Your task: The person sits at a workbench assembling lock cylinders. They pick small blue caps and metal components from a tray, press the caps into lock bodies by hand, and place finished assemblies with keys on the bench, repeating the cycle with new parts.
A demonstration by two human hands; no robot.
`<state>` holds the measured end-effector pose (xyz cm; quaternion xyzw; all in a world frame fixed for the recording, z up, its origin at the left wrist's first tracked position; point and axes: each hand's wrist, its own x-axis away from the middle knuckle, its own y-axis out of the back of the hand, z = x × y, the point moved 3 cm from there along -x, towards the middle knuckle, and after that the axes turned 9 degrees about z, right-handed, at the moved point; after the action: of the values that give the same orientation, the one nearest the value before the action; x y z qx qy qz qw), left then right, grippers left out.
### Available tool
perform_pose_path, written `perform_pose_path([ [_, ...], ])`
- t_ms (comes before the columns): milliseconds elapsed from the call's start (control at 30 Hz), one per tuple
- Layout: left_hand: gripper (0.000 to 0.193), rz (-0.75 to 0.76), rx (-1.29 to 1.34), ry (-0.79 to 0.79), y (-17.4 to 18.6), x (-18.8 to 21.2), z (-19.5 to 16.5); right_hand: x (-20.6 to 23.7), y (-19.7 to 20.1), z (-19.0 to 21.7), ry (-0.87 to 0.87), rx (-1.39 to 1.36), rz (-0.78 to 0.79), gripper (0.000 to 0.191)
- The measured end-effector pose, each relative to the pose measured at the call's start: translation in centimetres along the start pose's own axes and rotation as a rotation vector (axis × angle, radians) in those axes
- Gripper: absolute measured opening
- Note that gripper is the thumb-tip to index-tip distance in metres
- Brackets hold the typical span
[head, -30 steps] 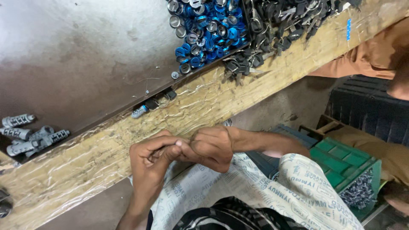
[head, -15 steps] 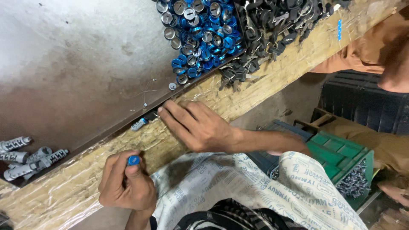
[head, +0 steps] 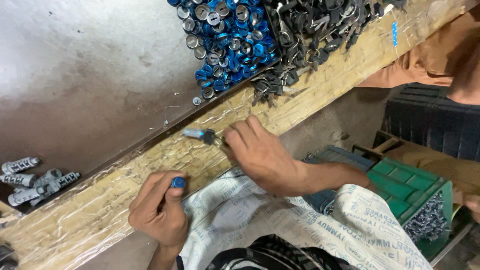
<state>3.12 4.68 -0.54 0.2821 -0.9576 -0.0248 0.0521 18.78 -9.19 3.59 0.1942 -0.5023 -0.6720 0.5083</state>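
The right hand (head: 260, 152) reaches up from the person's lap to the wooden front edge of the bench (head: 90, 220). Its fingertips pinch the dark head of a key that sits in a small silver lock cylinder (head: 196, 133). That cylinder lies on the wooden edge just where the wood meets the grey metal bench top. Its long axis runs roughly along the edge, key end toward the right hand, free silver end pointing away to the left.

The left hand (head: 160, 210) is lower, at the near side of the wooden edge. It is closed around a small blue cap (head: 178, 182), held between thumb and fingers with the blue end showing upward. The cylinder lies up and to the right of this hand, apart from it, so the right hand is the one on it and the left is the farther one.

Toward the far edge of the bench a heap of blue and silver caps (head: 225, 40) lies beside a pile of dark keys (head: 310, 30). At the left edge lie a few silver lock barrels (head: 35, 180). A green crate (head: 415, 190) stands below the bench to the right.
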Motion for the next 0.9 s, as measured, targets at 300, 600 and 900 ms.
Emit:
perform_pose_path([
  [300,0.025,0.143,0.117,0.008,-1.9,-0.8,-0.3,2.9,-0.6,-0.4,-0.198,-1.489,-0.427,0.020],
  [600,0.032,0.199,0.263,0.089,-0.9,-0.3,0.0,2.8,-0.6,2.5,0.469,-0.214,-0.628,0.033],
  [900,0.020,0.247,0.107,-0.005,-0.4,-0.5,0.3,0.8,1.7,3.8,0.555,-0.134,-0.538,0.030],
])
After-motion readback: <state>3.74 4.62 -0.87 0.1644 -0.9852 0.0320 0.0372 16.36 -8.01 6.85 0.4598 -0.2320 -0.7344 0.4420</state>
